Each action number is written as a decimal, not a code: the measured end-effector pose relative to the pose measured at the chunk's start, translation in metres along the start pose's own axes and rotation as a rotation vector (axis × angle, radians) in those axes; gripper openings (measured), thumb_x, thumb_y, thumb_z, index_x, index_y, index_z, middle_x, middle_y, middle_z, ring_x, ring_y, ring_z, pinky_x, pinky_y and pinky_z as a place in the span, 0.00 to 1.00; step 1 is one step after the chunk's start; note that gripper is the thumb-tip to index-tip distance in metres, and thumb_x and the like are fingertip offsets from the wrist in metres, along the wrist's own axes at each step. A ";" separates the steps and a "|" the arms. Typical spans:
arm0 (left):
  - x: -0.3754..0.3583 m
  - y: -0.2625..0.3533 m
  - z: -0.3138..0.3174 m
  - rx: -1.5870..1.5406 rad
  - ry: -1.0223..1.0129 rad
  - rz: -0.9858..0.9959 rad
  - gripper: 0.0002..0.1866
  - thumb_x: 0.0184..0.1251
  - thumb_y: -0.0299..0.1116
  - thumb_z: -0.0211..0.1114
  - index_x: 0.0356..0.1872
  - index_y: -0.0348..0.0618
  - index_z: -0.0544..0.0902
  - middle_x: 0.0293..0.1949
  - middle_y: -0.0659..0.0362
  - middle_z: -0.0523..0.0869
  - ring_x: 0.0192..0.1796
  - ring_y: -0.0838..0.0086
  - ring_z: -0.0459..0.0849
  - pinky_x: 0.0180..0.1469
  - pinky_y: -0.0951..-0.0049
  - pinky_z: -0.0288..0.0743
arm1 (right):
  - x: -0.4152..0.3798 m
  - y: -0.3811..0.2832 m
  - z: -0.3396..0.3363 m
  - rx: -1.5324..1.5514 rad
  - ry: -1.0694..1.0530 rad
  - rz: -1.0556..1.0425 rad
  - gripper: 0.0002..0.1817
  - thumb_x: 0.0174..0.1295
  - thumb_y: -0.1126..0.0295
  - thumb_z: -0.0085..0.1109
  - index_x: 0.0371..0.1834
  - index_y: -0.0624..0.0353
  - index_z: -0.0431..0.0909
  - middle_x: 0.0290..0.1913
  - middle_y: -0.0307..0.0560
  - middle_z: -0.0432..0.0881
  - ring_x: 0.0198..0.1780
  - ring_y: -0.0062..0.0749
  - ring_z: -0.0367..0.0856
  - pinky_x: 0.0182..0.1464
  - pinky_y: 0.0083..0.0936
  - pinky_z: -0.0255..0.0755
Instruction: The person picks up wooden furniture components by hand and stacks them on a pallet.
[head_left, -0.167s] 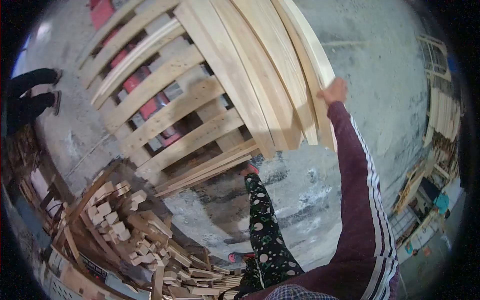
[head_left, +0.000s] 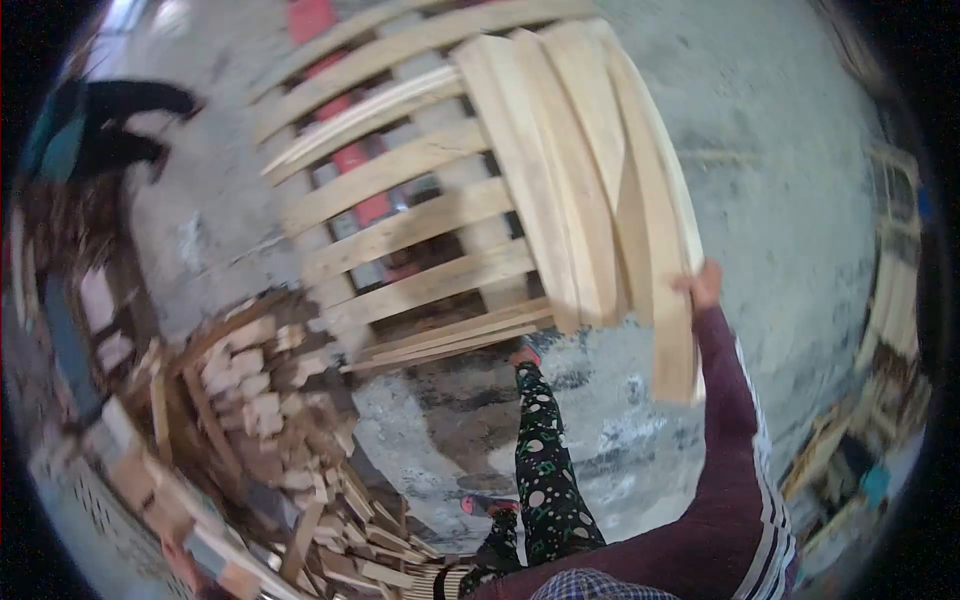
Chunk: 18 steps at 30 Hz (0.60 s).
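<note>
My right hand (head_left: 703, 285) is closed around the outer edge of a long pale wooden board (head_left: 673, 345), possibly two together. That board's near end sticks out past the neighbouring boards (head_left: 580, 200), which lie side by side on a slatted wooden pallet (head_left: 400, 235). At the lower left edge, what looks like my left hand (head_left: 180, 562) appears blurred beside a wooden piece (head_left: 225, 540); its fingers are too smeared to read.
A heap of short wood offcuts (head_left: 260, 400) lies to the left. Another person's dark-clad legs (head_left: 120, 120) show at the upper left. Stacked timber (head_left: 893, 300) stands along the right side. My foot (head_left: 525, 355) is beside the pallet's near edge on the concrete floor (head_left: 780, 220).
My right hand has come nearer my body, drawing the outer board past the others. My left hand has appeared at lower left. The view has shifted, and the other person's legs look different.
</note>
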<state>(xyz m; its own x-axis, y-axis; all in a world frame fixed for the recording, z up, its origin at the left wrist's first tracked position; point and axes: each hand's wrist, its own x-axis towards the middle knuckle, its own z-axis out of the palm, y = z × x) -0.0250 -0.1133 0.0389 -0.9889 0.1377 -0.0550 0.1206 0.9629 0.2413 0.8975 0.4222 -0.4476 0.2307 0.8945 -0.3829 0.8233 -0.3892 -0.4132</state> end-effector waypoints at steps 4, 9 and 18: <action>-0.162 0.122 0.046 0.345 0.173 0.404 0.30 0.67 0.34 0.64 0.67 0.35 0.66 0.65 0.45 0.71 0.68 0.58 0.68 0.71 0.62 0.58 | -0.130 -0.058 -0.058 0.360 -0.098 -0.075 0.39 0.22 0.72 0.72 0.48 0.64 0.69 0.44 0.45 0.68 0.49 0.38 0.69 0.54 0.35 0.68; -0.281 0.153 0.003 -0.038 -0.407 0.348 0.37 0.64 0.37 0.67 0.73 0.48 0.62 0.72 0.48 0.61 0.74 0.59 0.60 0.73 0.59 0.56 | -0.252 -0.192 -0.127 0.379 -0.510 -0.368 0.47 0.11 0.69 0.69 0.50 0.62 0.69 0.48 0.47 0.66 0.53 0.41 0.68 0.63 0.31 0.61; -0.423 0.062 -0.180 -1.310 0.235 -0.105 0.41 0.73 0.65 0.43 0.77 0.52 0.46 0.74 0.48 0.56 0.72 0.54 0.62 0.68 0.53 0.66 | -0.439 -0.427 -0.201 0.224 -1.002 -1.556 0.46 0.14 0.65 0.73 0.50 0.60 0.71 0.40 0.56 0.69 0.45 0.57 0.69 0.47 0.41 0.66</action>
<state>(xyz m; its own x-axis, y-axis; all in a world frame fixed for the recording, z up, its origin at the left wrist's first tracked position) 0.3850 -0.1538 0.2510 -0.9956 -0.0935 0.0050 0.0035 0.0158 0.9999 0.5489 0.2403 0.0629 -0.9886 0.0165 0.1496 -0.1258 0.4550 -0.8816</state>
